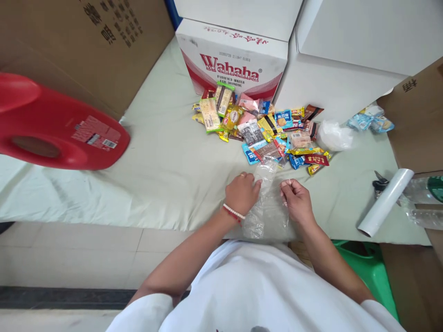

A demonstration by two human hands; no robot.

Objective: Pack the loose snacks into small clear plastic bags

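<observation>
A clear plastic bag [265,210] lies spread at the table's front edge, between my two hands. My left hand [242,192], wearing beaded bracelets, is closed at the bag's left edge, its fingers partly hidden from above. At the opposite edge, my right hand [296,199] pinches the thin plastic between thumb and fingers. The bag's far end reaches a pile of wrapped snacks [268,127] in mixed colours. Beside that pile, on the right, sits a bunched white plastic bag [335,135].
A red jug [86,133] lies at the left. Behind the snacks stands a Wahaha water carton [235,64], with white boxes [321,83] beside it. To the right are a white roll [386,203], scissors [380,182] and clear bottles [425,191]. A green stool [372,272] stands below.
</observation>
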